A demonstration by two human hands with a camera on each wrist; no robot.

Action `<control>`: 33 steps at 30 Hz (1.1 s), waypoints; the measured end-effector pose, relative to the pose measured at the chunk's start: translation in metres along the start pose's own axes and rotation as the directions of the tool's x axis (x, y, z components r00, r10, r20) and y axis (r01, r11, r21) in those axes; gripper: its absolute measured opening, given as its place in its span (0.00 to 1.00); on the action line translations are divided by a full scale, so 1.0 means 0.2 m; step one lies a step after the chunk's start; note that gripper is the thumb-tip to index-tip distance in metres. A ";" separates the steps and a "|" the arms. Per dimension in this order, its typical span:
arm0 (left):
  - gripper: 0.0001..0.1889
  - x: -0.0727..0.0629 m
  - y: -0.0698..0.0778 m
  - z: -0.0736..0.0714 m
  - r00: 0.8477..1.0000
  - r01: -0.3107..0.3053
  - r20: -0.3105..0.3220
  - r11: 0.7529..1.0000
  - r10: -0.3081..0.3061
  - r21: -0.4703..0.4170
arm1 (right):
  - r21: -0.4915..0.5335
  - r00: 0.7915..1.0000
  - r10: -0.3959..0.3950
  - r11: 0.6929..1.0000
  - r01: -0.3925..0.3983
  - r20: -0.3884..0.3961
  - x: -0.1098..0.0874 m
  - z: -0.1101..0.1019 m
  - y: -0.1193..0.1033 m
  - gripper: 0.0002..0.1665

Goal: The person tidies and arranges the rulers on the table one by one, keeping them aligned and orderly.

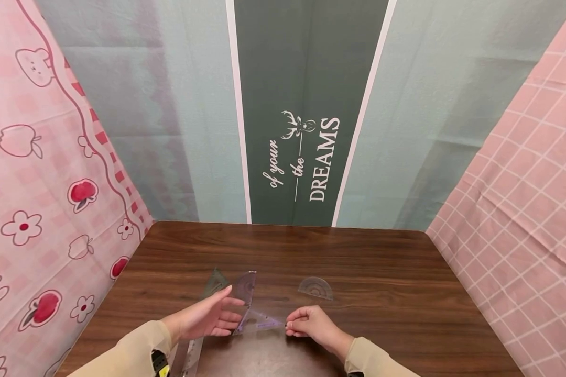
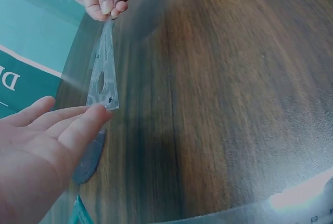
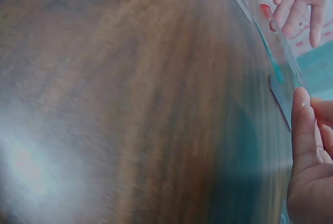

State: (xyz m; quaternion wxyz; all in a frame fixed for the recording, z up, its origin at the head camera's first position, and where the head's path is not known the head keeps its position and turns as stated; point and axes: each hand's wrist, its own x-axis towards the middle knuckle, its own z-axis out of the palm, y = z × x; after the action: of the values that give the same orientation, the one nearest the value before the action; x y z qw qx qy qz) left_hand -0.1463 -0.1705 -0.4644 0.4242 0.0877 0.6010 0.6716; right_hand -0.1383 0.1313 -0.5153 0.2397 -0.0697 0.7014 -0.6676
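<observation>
A clear set square (image 1: 262,323) with purplish tints is held up above the table, tilted. My right hand (image 1: 315,325) pinches one pointed corner of it between thumb and fingers. At its other end is my left hand (image 1: 206,316), fingers stretched out; in the left wrist view the fingertips (image 2: 96,110) meet or nearly meet its lower corner. Behind it lies a purple-tinted protractor (image 1: 245,287), partly seen through the clear plastic. A green set square (image 1: 214,281) is partly hidden by the left hand. In the right wrist view the held piece shows only edge-on.
A clear protractor (image 1: 316,288) lies farther back, beyond the right hand. Near the left forearm is a clear straight ruler (image 1: 193,357), partly covered by the sleeve. The brown wood-grain table (image 1: 382,272) is bordered by hanging cloths at its back and sides.
</observation>
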 end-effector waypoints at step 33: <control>0.43 -0.07 -0.07 -0.03 0.995 0.081 0.046 0.996 -0.084 0.046 | 0.014 0.996 0.020 1.000 -0.021 0.088 -0.07 0.13 0.06 0.05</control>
State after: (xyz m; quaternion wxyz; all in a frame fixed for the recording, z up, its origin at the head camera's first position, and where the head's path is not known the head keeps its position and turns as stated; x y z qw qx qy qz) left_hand -0.1360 -0.1857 -0.4731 0.4638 0.0881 0.6086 0.6378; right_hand -0.1112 0.1142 -0.5235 0.2776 -0.0899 0.6859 -0.6666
